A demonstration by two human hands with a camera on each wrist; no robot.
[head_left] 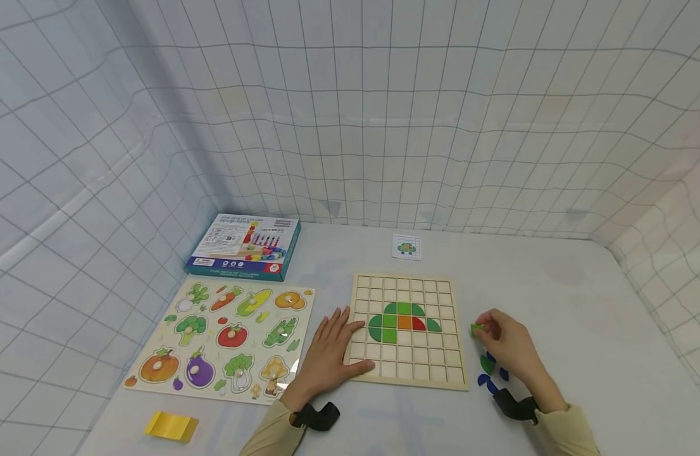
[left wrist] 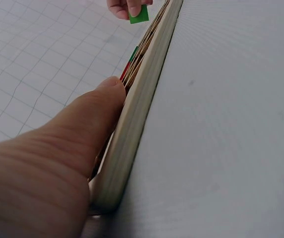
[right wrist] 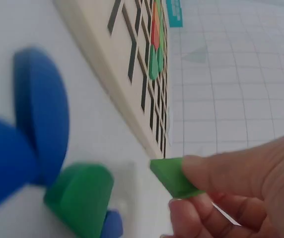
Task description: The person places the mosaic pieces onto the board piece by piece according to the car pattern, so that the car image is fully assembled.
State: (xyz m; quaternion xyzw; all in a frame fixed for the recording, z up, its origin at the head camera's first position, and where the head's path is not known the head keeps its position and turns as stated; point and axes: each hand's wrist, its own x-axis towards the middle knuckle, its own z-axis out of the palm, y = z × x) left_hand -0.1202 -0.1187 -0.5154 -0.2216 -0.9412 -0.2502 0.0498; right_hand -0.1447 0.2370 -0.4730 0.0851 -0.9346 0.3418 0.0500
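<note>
While the left hand [head_left: 329,354], fingers spread, rests on the grid board [head_left: 435,361], the right hand [head_left: 506,342] pinches a green tile [right wrist: 169,172] just beyond its right edge, apparently mid-placement, so the next move likely calls for aligning that tile over a bare cell [head_left: 404,338]

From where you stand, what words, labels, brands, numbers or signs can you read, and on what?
"THE SETS OF", apparently: top of the box; the rest of that line is blurred.
The box's other print: too small to read.
No other text is legible.
</note>
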